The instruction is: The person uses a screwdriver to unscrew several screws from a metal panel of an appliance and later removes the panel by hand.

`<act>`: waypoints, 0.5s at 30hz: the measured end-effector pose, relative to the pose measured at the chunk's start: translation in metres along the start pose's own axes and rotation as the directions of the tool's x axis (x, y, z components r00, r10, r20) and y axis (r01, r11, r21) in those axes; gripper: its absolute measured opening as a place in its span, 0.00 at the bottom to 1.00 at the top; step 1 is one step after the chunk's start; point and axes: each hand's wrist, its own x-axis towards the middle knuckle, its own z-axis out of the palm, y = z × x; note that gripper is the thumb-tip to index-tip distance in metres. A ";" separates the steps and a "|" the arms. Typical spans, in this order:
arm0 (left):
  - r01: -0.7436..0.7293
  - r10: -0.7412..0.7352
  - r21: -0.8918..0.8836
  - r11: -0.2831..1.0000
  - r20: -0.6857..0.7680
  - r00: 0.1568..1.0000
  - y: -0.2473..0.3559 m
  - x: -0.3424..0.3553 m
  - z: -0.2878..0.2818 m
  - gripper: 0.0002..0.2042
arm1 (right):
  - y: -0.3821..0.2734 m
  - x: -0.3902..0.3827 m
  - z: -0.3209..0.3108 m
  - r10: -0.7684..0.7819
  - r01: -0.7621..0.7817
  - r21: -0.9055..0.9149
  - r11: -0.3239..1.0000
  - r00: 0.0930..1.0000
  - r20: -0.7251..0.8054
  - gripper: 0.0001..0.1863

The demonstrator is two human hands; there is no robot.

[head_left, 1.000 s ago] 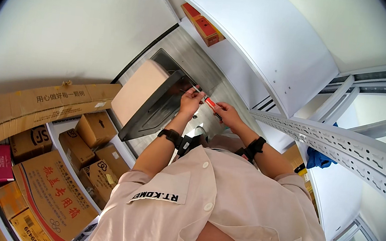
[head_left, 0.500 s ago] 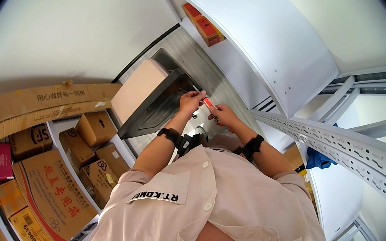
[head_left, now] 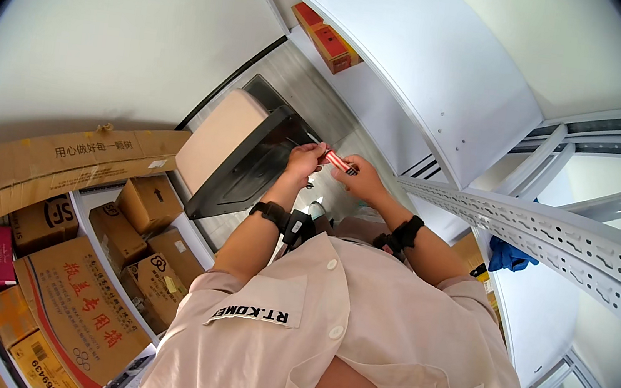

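Observation:
Both hands meet in front of me, over the floor and beside the dark tray of a cart-like piece of furniture [head_left: 252, 167]. Between them is a short, narrow, stick-shaped thing, red with pale stripes [head_left: 336, 160] and dark at its right end; its kind is too small to tell. My left hand [head_left: 303, 164] pinches its left end between thumb and fingers. My right hand [head_left: 362, 180] is closed around its dark right end, fingers curled. Something small and dark hangs just below the left hand, too small to name.
Cardboard boxes [head_left: 75, 312] fill a shelf at my left, with a long carton [head_left: 65, 168] lying across the top. White shelving [head_left: 448, 79] and a slotted metal upright [head_left: 531, 229] stand to my right. A red and brown box [head_left: 327, 45] sits on the far shelf. A blue cloth [head_left: 511, 255] lies at right.
The red stick-shaped thing has turned in my fingers, now showing pale stripes and more of its length. My right hand has shifted slightly right; both hands stay close together.

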 end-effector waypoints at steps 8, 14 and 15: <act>-0.021 0.029 -0.083 0.996 0.086 0.996 -0.007 -0.003 -0.008 0.11 | 0.011 -0.005 -0.020 0.297 -0.671 0.450 0.590 0.698 0.651 0.18; -0.010 0.009 -0.036 0.999 -0.028 1.000 -0.006 -0.012 -0.001 0.14 | 0.034 -0.002 -0.007 0.266 -0.350 0.296 0.889 0.920 0.288 0.16; 0.002 -0.003 -0.016 1.000 -0.046 0.999 -0.006 -0.013 -0.001 0.15 | 0.037 -0.001 -0.005 0.232 -0.286 0.255 0.924 0.947 0.224 0.18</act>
